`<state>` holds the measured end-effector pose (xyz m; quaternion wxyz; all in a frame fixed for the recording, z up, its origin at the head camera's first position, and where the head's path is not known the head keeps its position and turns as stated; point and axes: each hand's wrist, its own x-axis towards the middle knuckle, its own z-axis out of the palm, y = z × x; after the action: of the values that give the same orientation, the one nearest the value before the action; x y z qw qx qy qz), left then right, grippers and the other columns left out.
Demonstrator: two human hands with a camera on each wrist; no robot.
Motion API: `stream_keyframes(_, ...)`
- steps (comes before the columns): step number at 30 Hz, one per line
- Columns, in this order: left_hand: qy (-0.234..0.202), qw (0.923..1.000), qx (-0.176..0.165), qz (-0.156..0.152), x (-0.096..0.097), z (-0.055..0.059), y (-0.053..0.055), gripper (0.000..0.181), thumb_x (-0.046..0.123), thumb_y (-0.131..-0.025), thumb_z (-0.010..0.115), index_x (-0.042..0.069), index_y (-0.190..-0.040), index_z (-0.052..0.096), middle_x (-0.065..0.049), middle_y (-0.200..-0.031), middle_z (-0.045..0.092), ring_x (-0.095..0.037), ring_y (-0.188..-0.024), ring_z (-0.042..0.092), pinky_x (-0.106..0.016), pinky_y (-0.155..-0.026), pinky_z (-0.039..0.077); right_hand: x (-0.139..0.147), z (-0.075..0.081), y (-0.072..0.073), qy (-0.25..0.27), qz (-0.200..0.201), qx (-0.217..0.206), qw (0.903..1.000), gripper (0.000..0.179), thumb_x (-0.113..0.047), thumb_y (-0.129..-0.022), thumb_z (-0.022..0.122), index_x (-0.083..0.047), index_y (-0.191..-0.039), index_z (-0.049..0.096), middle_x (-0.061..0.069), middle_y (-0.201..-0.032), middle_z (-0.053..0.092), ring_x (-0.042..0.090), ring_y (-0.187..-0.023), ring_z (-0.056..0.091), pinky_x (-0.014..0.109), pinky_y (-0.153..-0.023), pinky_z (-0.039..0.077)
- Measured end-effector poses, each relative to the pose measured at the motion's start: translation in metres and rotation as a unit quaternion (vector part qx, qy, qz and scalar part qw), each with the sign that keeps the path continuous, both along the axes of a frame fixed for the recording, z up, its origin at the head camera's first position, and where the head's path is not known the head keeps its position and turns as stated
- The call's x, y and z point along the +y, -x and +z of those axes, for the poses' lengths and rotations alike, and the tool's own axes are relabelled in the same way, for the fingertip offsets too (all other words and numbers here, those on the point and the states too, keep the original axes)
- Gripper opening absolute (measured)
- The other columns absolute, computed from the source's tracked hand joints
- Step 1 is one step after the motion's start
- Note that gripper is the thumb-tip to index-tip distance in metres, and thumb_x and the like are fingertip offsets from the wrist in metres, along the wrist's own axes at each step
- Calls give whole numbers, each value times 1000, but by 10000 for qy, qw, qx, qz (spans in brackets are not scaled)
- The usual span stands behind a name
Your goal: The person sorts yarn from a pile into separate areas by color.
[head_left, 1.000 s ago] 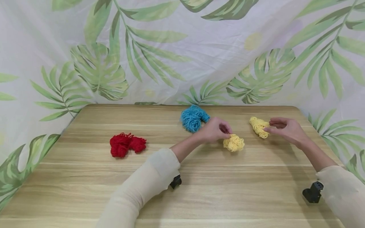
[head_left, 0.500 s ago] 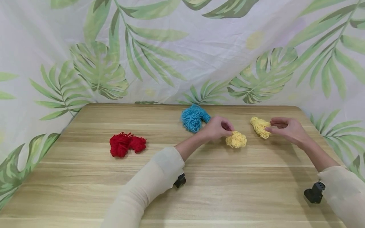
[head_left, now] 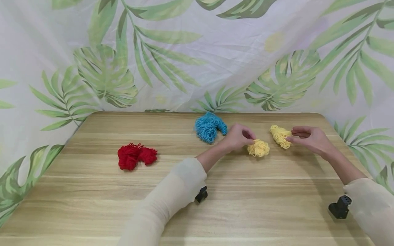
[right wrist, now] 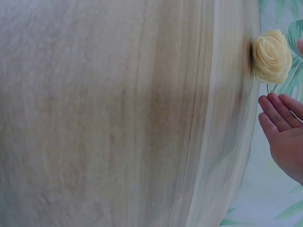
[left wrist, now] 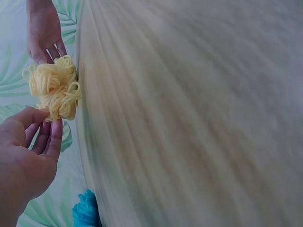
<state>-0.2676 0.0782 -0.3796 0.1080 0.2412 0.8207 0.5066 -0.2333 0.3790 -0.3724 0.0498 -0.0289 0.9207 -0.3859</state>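
Note:
My left hand pinches a small yellow yarn bundle by its left side, between thumb and fingertips. In the left wrist view the loose loops of this yarn stick out beyond my fingertips. A second yellow yarn bundle, longer and more neatly wound, lies just to its right. Beside that one is my right hand, its thumb tip at the yarn's right edge and its fingers extended. The right wrist view shows these fingers straight, not curled round anything.
Blue yarn lies at the table's back edge, just beyond my left hand. Red yarn in two joined lumps sits on the left of the wooden table. A leaf-patterned cloth hangs behind.
My left hand has shifted right and slightly away from me, bringing its yellow yarn closer to the other yellow bundle. The right hand has hardly moved.

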Motion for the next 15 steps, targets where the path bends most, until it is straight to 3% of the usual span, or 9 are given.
stream_keyframes(7, -6, 9998, 126, 172, 9, -6, 2, 4, 1, -88, 81, -1, -91, 79, -6, -85, 74, -6, -73, 59, -14, -67, 49, -1, 3, -1, -17, 61, 28, 10000, 73, -37, -97, 73, 11, -147, 47, 31, -143, 56, -6, -105, 56, 5, -81, 44)
stream_keyframes(12, -124, 9995, 179, 241, 16, -9, 2, 3, -2, -87, 81, -2, -89, 78, -8, -85, 74, -5, -73, 58, -13, -67, 47, -2, 6, 0, -84, 73, -1, 9999, 74, -37, -98, 72, 10, -148, 46, 32, -145, 54, 33, -127, 58, 4, -80, 43)
stream_keyframes(15, -191, 9991, 255, 264, 22, -12, 4, 3, -3, -87, 80, -1, -88, 78, -9, -84, 74, -4, -72, 57, -12, -67, 47, -1, 6, -1, -75, 95, -39, 9999, 74, -37, -98, 71, 11, -149, 45, 32, -146, 53, 44, -133, 52, 4, -80, 43)
